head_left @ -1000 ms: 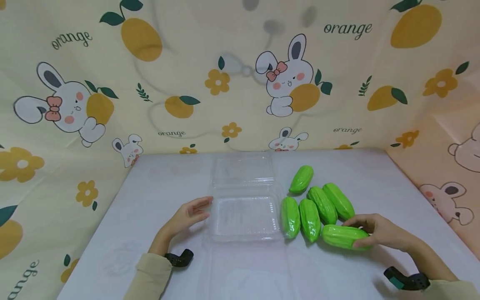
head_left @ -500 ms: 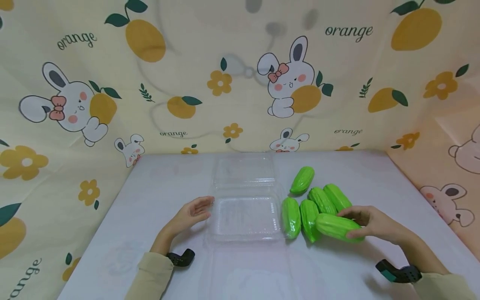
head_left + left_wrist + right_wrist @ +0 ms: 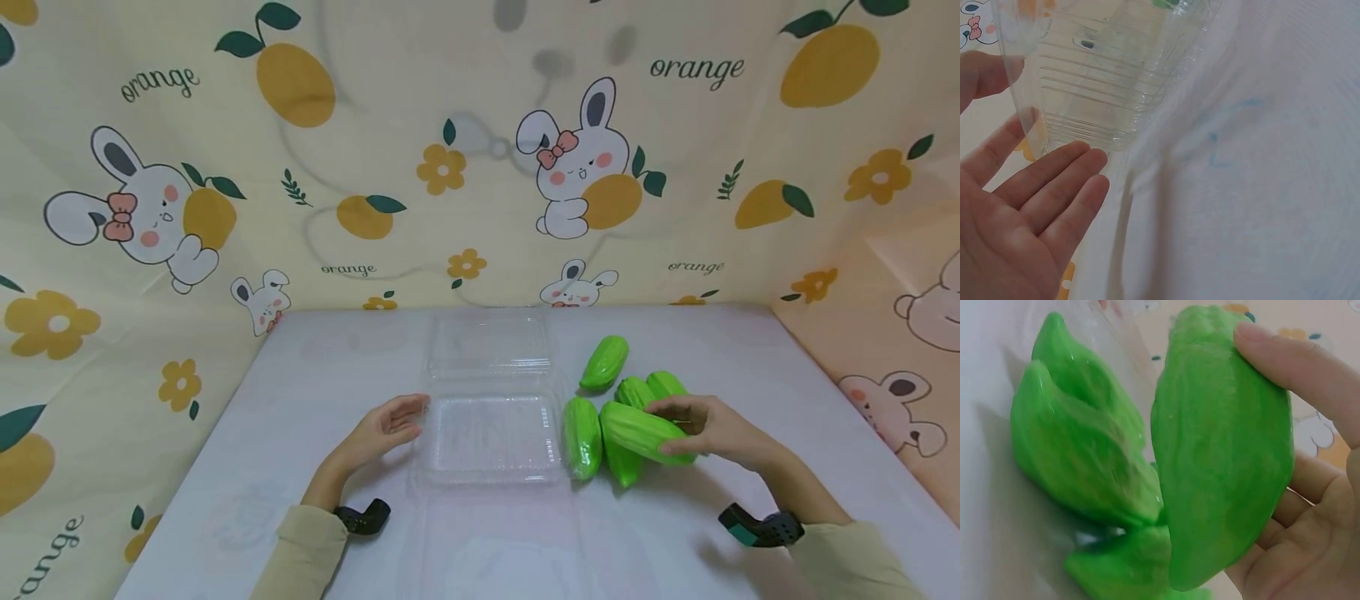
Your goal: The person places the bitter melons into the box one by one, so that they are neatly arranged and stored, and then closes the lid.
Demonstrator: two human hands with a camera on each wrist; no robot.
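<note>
Currently, the right hand (image 3: 712, 429) pinches a glossy green, ridged, oblong vegetable (image 3: 639, 430) between thumb and fingers, over similar green vegetables (image 3: 582, 437) right of an open, clear plastic hinged container (image 3: 491, 437) on the white counter (image 3: 247, 467). The left hand (image 3: 378, 433), fingers loosely extended, touches the container's left edge.

Green pieces (image 3: 583, 437): plastic-looking, glossy, shallow ridges
Container (image 3: 491, 437): thin clear plastic, glossy, ribbed
Desk cover (image 3: 337, 367): matt, cloth-like, finely textured
Backdrop (image 3: 375, 108): matt printed cloth, creased
Sleeves (image 3: 303, 550): matt cloth
</note>
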